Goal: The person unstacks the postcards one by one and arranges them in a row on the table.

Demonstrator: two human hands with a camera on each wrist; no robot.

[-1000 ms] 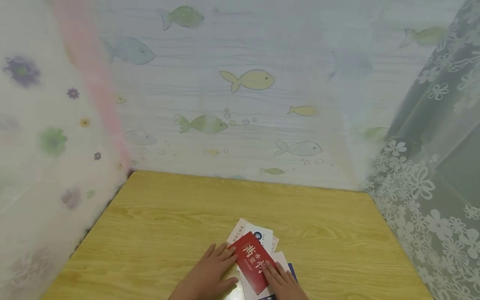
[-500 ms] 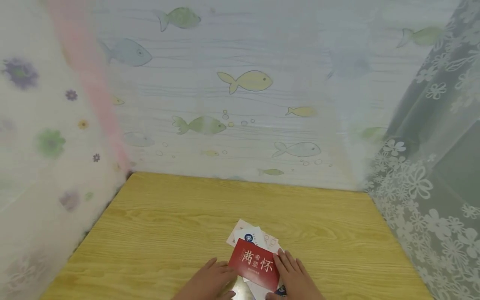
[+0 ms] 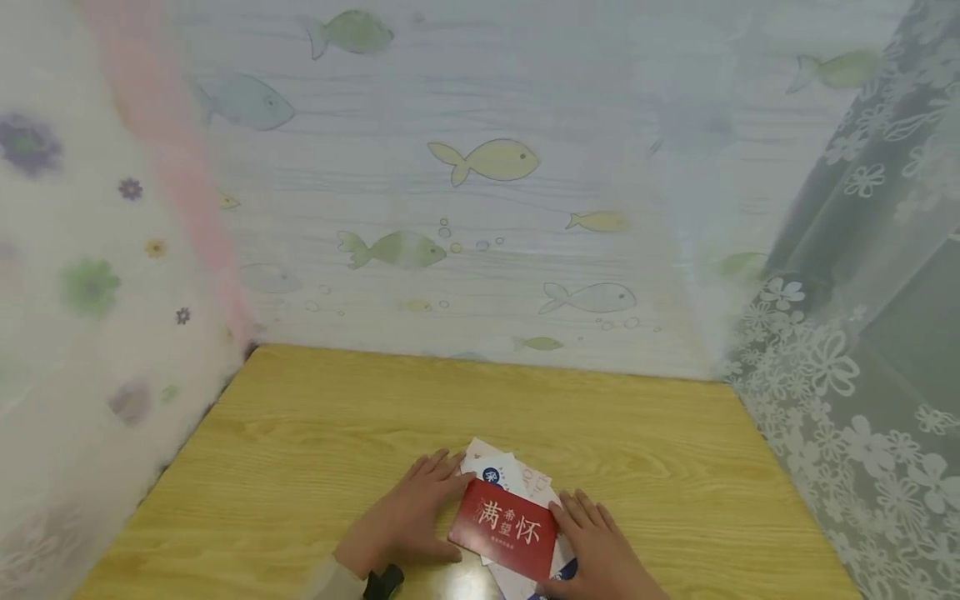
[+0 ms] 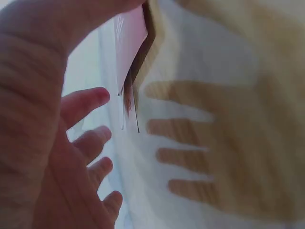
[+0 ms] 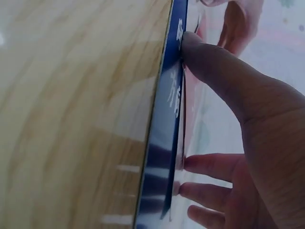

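We are looking at one red card [image 3: 504,533], a rectangle lying flat and slightly turned on top of a small pile, between the two hands. Its face is showing two large white characters, with two smaller ones stacked between them and one fine line of print below. Under it we are counting one white card [image 3: 512,472] bearing a single round blue emblem, at least one pale pink card [image 3: 536,478] sticking out furthest, and one dark blue strip [image 5: 164,129] with white lettering along the near edge. The lower pieces are overlapping, so we are unable to count them all.

The left hand [image 3: 416,512] is spreading its fingers beside the red card's left edge; whether its fingertips are touching, we cannot tell. The right hand [image 3: 600,550] is holding its fingers nearly straight, the fingertips meeting the pile's right side and the thumb resting on the blue strip's edge. One black band [image 3: 384,582] is circling the left wrist. Everything is lying on one wood-grained table [image 3: 337,433].
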